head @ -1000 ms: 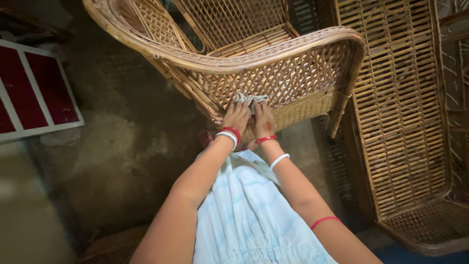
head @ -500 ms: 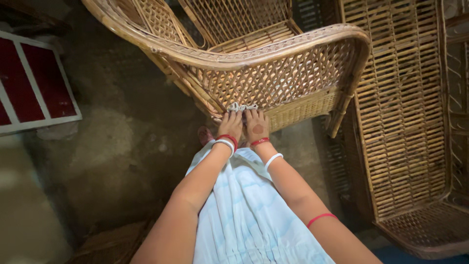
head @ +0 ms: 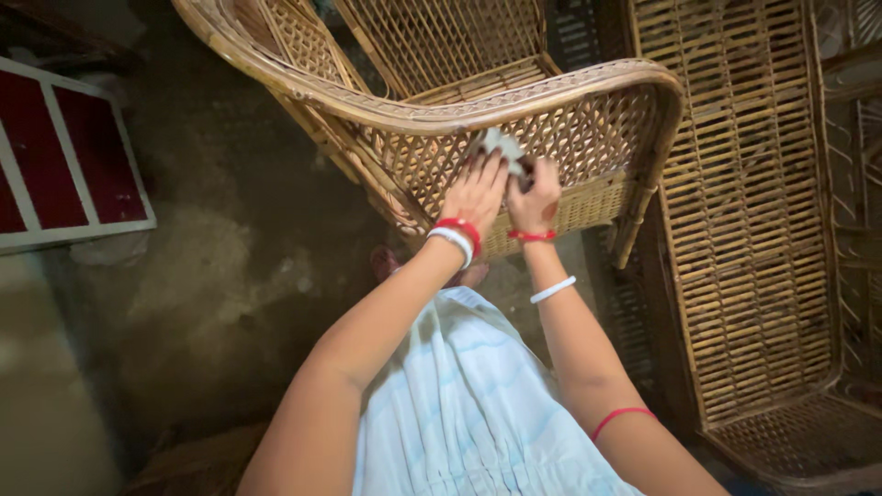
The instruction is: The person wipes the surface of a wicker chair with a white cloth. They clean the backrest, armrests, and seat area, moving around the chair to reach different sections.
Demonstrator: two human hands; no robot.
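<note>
We look down over a pale blue striped garment (head: 478, 413) at two bare arms reaching to a woven cane armchair (head: 514, 101) that stands on a dark, stained floor (head: 230, 276). Our left hand (head: 475, 191) and right hand (head: 535, 198) lie close side by side against the latticed side panel under the chair's curved armrest (head: 514, 92), and both press on a small crumpled grey cloth (head: 497, 144) held flat to the weave. The cloth sits at the fingertips, high on the panel, just below the armrest; the left fingers spread across its lower edge while the right hand closes around its right end. How firmly either hand pinches the cloth we cannot tell, since the fingers cover most of it. A red bangle and a white bangle (head: 454, 237) ring the left wrist; a red bangle (head: 531, 236) circles the right wrist, with a white band (head: 552, 289) further up the forearm and a thin red thread (head: 623, 418) near the elbow. To the right stands a second cane seat (head: 744, 230) with a slatted back, just beside the armchair. At the left edge lies a red panel with a white frame (head: 55, 165), well apart from the hands.
</note>
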